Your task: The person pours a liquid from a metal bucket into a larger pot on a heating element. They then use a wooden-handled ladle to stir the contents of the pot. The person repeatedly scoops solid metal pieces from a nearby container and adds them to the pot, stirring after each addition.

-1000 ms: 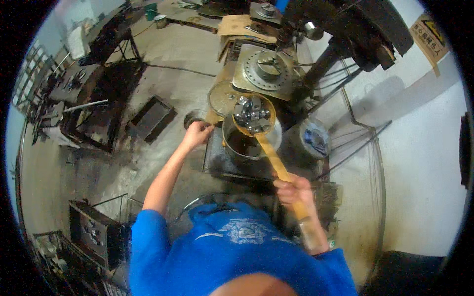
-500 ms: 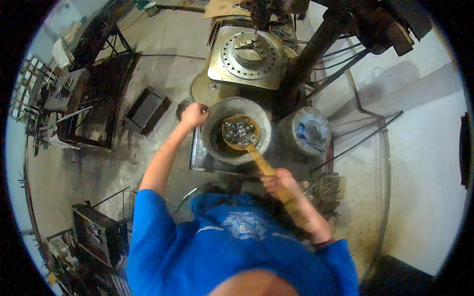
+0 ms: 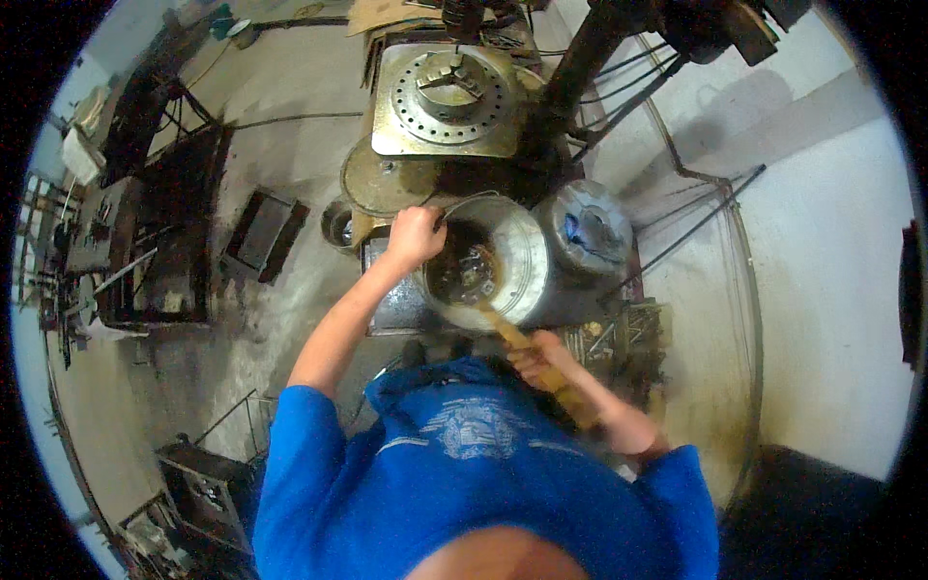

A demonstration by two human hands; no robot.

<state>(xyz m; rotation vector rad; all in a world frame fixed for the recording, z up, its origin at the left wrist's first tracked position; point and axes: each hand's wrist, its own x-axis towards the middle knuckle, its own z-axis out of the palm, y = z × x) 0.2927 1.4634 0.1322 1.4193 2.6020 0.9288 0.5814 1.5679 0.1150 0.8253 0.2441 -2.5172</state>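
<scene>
A grey metal bucket [image 3: 523,259] stands in front of me, tipped toward the left, dark inside. My left hand [image 3: 418,236] is closed on the bucket's far-left rim. In my right hand [image 3: 541,358] is the long yellow handle of a scoop [image 3: 508,330], the fist closed round it. The handle runs over the bucket's near edge, and the scoop's round head is down inside. Small metal parts [image 3: 474,275] lie in or around that head; shadow and blur hide which.
Beyond the bucket is a machine table [image 3: 387,126] with a round chuck [image 3: 451,85]. A drum with a clear cover and blue cloth [image 3: 592,232] stands right of the bucket. An open dark metal box [image 3: 264,233] lies on the floor at left. A small pot [image 3: 337,224] sits left of my hand.
The bucket has tipped left, with my left hand now further over its rim. The scoop's head with its metal parts sits lower in the bucket. My view has shifted slightly.
</scene>
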